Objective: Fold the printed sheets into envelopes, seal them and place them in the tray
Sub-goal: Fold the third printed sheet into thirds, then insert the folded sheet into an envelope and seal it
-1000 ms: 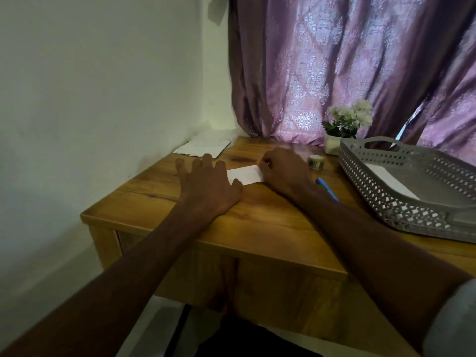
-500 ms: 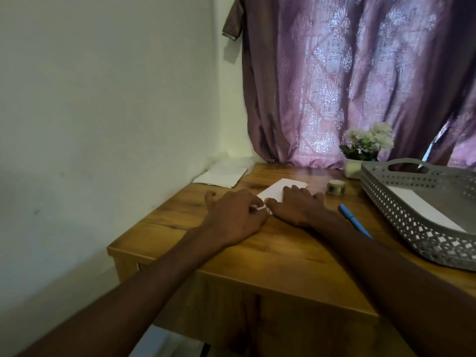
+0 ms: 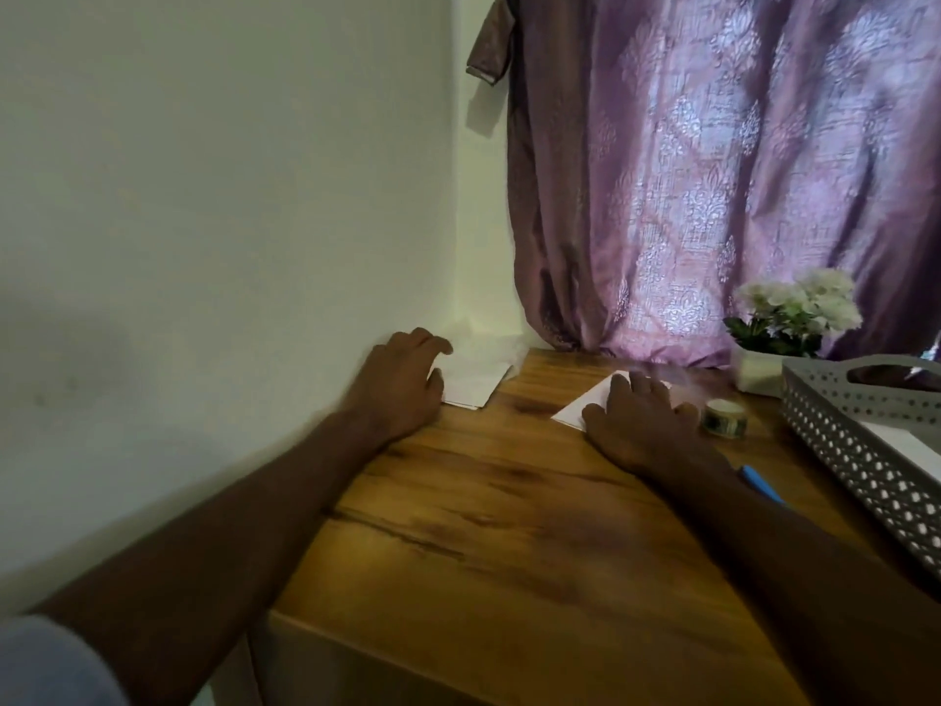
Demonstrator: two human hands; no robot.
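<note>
Purple curtain (image 3: 713, 170) hangs behind your wooden table (image 3: 509, 527). Your right hand (image 3: 636, 430) lies flat, fingers straight, on the folded sheet (image 3: 585, 402) left of the tray (image 3: 855, 440). Your left hand (image 3: 402, 384), fingers loosely curled, touches the paper stack (image 3: 476, 384) at the far left.

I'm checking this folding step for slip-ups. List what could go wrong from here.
1. The left hand reaches over the paper stack at the wall corner; the top sheet may drag others off the table edge.
2. Only the right hand rests on the folded sheet, so its creases may spring open.
3. The tape roll and blue pen lie close beside the right forearm and could be knocked.
</note>
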